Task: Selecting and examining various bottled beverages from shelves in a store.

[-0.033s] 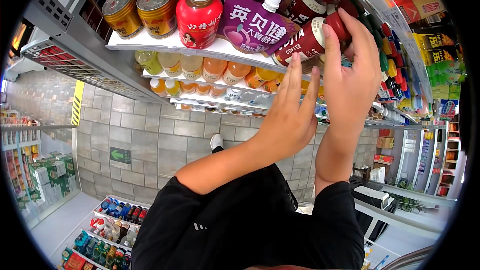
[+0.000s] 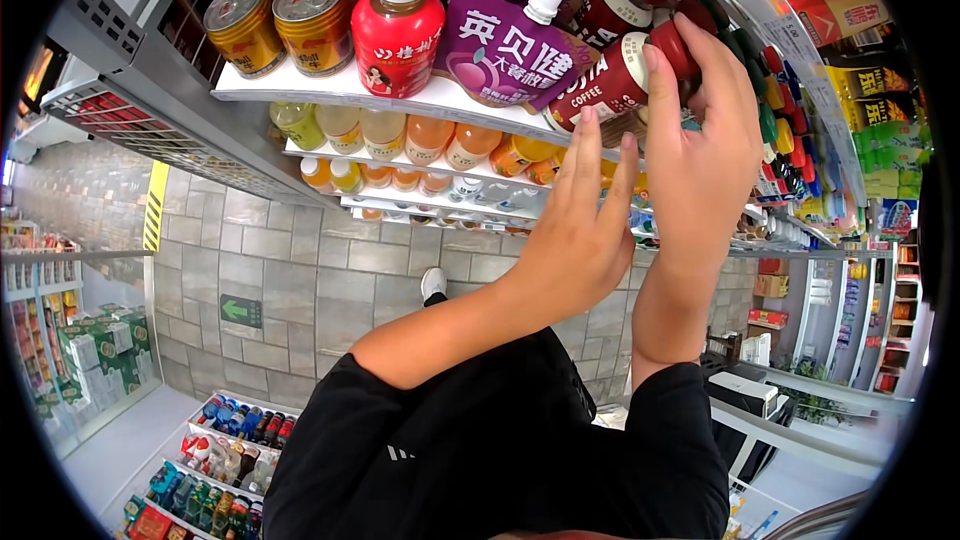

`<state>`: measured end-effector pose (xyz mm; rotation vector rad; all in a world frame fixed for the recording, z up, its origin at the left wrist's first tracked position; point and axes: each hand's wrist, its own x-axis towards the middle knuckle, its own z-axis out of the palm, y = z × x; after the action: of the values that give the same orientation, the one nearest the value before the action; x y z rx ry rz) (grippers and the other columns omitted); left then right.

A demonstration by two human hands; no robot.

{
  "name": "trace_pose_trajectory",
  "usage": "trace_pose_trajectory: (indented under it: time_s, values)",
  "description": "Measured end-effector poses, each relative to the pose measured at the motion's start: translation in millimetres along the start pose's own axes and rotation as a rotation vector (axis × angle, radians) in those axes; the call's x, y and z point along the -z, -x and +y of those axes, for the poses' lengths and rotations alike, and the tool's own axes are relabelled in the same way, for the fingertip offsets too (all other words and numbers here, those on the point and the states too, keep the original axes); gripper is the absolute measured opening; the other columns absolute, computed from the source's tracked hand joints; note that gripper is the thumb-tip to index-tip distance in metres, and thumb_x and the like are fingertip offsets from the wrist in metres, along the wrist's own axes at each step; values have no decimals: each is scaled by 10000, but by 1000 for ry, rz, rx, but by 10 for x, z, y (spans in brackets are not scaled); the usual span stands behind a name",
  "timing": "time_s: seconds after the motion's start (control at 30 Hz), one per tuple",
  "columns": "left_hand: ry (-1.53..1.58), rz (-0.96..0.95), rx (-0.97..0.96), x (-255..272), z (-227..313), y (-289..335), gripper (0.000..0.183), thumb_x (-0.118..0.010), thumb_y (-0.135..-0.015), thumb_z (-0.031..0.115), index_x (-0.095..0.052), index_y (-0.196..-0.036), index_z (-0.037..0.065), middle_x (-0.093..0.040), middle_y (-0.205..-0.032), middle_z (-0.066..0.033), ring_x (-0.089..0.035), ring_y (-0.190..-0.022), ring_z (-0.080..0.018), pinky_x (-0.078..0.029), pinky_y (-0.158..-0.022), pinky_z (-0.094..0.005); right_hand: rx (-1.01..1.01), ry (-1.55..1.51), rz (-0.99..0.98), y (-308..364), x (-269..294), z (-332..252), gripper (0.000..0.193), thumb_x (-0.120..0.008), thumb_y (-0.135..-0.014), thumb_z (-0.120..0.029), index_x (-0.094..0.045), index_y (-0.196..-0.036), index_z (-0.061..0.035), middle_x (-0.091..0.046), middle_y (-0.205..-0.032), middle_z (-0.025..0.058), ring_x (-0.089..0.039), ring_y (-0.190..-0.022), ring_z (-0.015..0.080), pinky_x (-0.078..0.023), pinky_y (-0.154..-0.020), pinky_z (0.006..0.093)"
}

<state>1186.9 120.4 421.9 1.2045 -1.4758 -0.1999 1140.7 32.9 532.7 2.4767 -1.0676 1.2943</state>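
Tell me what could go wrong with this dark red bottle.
The dark red bottle might slip: the right hand is at its cap, and whether the left hand touches it is unclear. It sits at the front edge of the shelf, so it could fall. The purple pouch right beside it might get knocked.

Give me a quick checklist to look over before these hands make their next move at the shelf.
1. Right hand curled around the dark red cap of the maroon cylindrical bottle: ok.
2. Left hand touching that bottle: cannot tell; fingertips overlap its lower end in view.
3. Bottle's base resting on the flat white shelf: cannot tell.
4. Purple flexible pouch with a white spout cap clear of both hands: ok.
5. Red rounded bottle with a white cap upright: ok.
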Motion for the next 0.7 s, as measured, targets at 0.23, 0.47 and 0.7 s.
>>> trace_pose_trajectory:
  time_s: [0.23, 0.47, 0.7]
  values:
    - [40, -4, 35, -38, -33, -2, 855, -711, -844, 15, -275, -1571, -96, -83, -1560, -539, -157, -1461, -702, -268, -1192, -626, 102, 107, 27, -60, -70, 52, 365, -777, -908, -203, -718, -1237, -57, -704, -1207, 132, -659, -1057, 355, -522, -928, 434]
    - [44, -43, 26, -24, -50, 12, 911, -653, -826, -27, -185, -1606, -92, -62, -1559, -540, -170, -1446, -719, -270, -1186, -652, 75, 71, 53, 79, -11, -52, 399, -786, -924, -221, -713, -1292, -84, -660, -1253, 116, -624, -953, 226, -501, -819, 332]
    - [58, -102, 4, 104, -85, 116, 880, -723, -823, 33, -292, -1584, -67, -146, -1594, -463, -270, -1444, -651, -318, -1175, -616, 98, -120, 121, 620, 29, 81, 365, -726, -915, -115, -697, -1269, -31, -649, -1177, 93, -510, -855, 161, -422, -693, 280]
